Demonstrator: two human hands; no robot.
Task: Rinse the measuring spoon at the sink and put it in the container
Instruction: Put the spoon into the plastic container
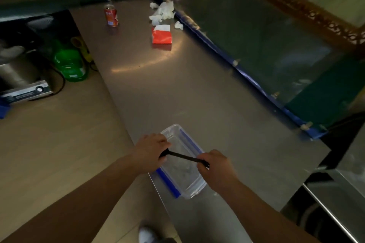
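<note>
Two hands (152, 150) hold slim black spoon (182, 157).

I see a dim, warm-tinted picture, soft and slightly blurred throughout. A curved glare streak shines on the metal counter (150, 77) mid-frame. Upper corners sink into murk, and straight edges bow near the borders.
</note>
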